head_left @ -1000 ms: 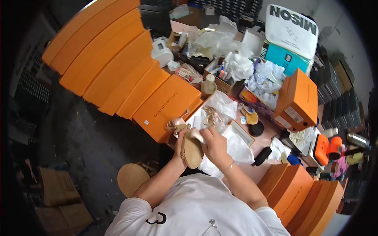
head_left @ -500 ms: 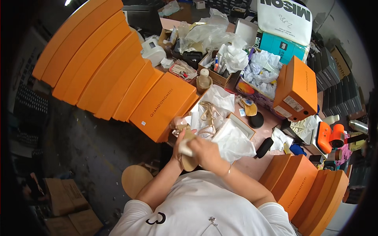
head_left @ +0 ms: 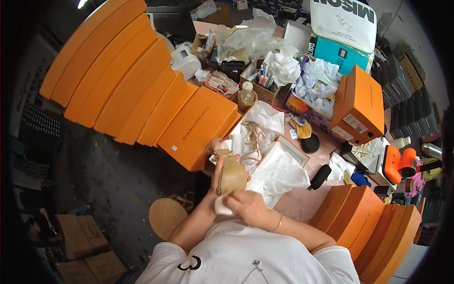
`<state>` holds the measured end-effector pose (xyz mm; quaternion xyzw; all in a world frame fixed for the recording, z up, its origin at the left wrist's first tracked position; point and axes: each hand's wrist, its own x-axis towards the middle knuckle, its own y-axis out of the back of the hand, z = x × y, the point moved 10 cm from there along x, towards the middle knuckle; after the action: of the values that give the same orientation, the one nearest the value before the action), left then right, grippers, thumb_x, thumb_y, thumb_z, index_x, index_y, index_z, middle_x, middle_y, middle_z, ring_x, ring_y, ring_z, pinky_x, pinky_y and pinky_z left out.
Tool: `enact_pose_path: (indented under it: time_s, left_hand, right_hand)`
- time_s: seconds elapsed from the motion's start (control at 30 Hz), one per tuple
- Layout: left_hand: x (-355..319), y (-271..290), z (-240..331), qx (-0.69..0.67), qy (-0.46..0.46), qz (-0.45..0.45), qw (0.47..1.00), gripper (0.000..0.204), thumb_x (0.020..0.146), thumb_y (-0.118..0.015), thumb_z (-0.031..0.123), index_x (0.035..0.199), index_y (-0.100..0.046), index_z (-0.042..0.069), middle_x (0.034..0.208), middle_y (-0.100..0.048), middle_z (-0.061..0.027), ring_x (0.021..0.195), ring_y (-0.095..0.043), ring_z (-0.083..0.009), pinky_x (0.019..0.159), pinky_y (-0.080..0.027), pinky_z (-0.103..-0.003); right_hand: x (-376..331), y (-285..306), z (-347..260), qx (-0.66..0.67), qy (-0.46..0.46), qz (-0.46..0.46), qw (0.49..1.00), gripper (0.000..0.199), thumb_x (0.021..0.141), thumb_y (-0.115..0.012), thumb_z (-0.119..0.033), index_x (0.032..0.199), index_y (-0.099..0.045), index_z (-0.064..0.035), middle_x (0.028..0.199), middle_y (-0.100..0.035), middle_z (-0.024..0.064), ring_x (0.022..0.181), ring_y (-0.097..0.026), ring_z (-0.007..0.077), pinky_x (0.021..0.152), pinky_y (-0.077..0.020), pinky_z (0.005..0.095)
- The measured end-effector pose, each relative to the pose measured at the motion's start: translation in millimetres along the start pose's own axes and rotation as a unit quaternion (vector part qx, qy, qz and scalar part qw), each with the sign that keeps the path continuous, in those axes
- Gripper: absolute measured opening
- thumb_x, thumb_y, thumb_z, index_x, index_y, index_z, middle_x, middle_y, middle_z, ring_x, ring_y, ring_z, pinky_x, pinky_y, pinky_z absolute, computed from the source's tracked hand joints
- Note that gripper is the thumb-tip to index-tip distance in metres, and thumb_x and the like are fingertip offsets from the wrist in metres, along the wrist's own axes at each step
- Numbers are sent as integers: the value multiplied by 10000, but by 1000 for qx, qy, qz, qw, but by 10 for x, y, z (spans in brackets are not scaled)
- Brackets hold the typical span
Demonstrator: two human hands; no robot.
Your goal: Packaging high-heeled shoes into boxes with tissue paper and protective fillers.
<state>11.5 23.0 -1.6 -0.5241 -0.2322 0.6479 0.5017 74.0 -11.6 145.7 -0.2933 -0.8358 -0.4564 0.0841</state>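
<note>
My left hand (head_left: 216, 179) grips a tan-soled sandal (head_left: 233, 176) from its left side, with the sole turned up toward me. A folded white cloth (head_left: 221, 206) is pinched in my right hand (head_left: 251, 208), at the near end of the sole; whether it touches the sole is hard to tell. Just beyond my hands, another strappy gold sandal (head_left: 251, 139) lies in white paper in an open shoe box. Crumpled white tissue paper (head_left: 279, 176) spills over the box part to the right.
Orange shoe boxes (head_left: 198, 125) stack up on the left, with more orange boxes (head_left: 357, 213) at the near right. A clear bottle (head_left: 247, 97), a round black lid (head_left: 310, 143) and a black oblong case (head_left: 320, 176) stand on the pink table (head_left: 295, 203). A round wooden stool (head_left: 166, 218) is at lower left.
My right hand with the white cloth has moved toward me, down to the sole's near end. The sandal has tilted, and more of its tan sole shows.
</note>
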Motion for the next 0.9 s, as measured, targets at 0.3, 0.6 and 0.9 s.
enact_pose_path:
  time_s: [0.3, 0.6, 0.9]
  left_hand:
    - [81, -169, -24, -65, 34, -51, 996, 654, 937, -391, 579, 1341, -362, 66, 976, -591, -122, 861, -602, -293, 818, -503, -457]
    - [-126, -503, 21, 108, 16, -62, 992, 842, 901, -245, 692, 1446, -265, 50, 1177, -566, -110, 1023, -593, -221, 898, -488, -377]
    - [-259, -279, -181, 186, 49, -50, 980, 902, 849, -322, 734, 1425, -311, 39, 1314, -479, -124, 1181, -518, -223, 1001, -427, -359]
  right_hand:
    - [-9, 182, 265, -33, -55, 19, 998, 151, 733, -592, -111, 862, -514, -100, 736, -486, 76, 660, -594, 267, 547, -491, 379]
    - [55, 459, 696, 79, -156, 85, 981, 336, 655, -670, 5, 969, -637, -109, 895, -610, 63, 764, -629, 259, 637, -527, 349]
    - [-41, 300, 660, 117, -155, 74, 978, 347, 665, -681, 25, 994, -661, -84, 890, -618, 97, 808, -636, 298, 688, -528, 353]
